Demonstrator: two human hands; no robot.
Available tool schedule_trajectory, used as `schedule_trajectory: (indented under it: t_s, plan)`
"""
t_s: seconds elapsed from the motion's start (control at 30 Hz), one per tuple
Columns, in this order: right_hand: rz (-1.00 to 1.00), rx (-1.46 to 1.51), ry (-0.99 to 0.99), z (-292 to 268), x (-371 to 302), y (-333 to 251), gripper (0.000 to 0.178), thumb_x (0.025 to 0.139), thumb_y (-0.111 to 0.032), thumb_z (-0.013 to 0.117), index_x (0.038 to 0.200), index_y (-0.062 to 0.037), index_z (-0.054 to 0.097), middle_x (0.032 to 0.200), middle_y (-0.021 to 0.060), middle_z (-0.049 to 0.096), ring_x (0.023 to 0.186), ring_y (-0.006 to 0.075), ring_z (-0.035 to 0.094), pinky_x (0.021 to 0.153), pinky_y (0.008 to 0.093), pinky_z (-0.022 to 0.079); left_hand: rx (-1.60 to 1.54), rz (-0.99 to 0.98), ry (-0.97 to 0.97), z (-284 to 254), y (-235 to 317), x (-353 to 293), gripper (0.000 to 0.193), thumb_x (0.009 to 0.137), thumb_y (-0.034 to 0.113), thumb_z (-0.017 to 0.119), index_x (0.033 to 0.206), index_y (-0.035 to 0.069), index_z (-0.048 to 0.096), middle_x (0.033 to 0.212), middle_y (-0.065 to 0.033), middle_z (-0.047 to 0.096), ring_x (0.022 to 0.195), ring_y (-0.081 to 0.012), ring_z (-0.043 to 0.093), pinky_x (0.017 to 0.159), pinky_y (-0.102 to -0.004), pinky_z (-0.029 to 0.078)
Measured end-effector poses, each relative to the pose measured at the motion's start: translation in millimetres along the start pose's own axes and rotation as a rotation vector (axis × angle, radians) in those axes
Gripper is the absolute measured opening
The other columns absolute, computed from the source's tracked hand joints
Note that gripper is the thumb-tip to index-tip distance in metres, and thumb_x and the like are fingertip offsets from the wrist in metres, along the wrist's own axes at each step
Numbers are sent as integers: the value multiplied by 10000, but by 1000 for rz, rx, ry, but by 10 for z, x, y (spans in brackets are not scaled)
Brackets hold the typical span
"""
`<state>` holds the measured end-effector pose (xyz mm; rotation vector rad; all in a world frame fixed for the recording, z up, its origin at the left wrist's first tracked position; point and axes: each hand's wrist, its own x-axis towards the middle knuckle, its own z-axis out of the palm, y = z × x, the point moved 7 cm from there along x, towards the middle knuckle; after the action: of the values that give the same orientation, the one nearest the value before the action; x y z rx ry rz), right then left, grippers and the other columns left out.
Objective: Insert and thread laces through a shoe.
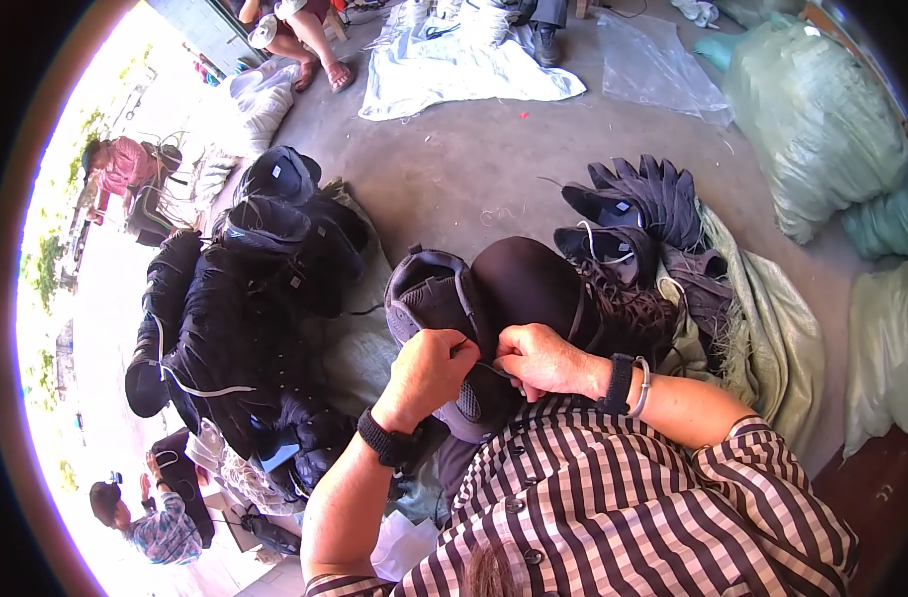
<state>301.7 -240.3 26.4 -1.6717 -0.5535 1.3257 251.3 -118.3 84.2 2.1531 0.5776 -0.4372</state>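
Head view: dark shoe (pixel 449 310) before the shirt (pixel 593 488), long axis pointing away from body, slightly leftward. Left hand (pixel 431 376) over it, nearer; right hand (pixel 544 360) at right edge. Fingers both pinched closed; can't tell on what.

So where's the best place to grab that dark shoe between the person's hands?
Probably the rim of its opening, coming from the far side. The dark shoe has its open end pointing away from the person, and the hollow gives fingers room to hook over the edge. The left hand and right hand crowd the nearer part.
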Motion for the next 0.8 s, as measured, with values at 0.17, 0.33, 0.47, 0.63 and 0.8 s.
schedule_trajectory:
  t_s: [0.17,0.33,0.47,0.63,0.8]
  plan:
    - [-5,58,67,-17,-40,-72,96,900,-71,540,852,11,548,655,63,591,445,138,584,389,258,443,513,109,183,78,123,9,172,793,207,595,812,61,684,727,-141,665,691,-316,661,647,-398,514]
    - [-245,-172,204,-11,-113,-191,94,863,-83,559,867,11,555,684,181,617,569,312,633,526,395,502,376,125,280,135,81,-92,135,781,192,611,808,72,669,735,-143,663,725,-326,660,657,-404,518]
    - [-334,-244,188,73,-61,-168,113,867,-95,563,866,17,553,692,201,620,594,330,641,541,415,507,364,97,407,206,23,-158,134,797,199,619,837,78,660,736,-131,668,719,-319,663,659,-399,516]
    - [162,333,-30,140,16,163,151,905,-114,547,817,9,558,688,89,617,447,176,600,386,285,465,299,71,385,178,24,-211,145,766,208,661,840,83,664,749,-116,672,728,-309,665,666,-384,516]
    - [-157,-101,98,81,38,-90,147,896,-139,578,825,-11,564,642,85,604,451,171,594,405,295,467,333,47,424,207,-10,-207,120,783,193,638,835,86,655,731,-129,666,710,-315,663,659,-395,514]
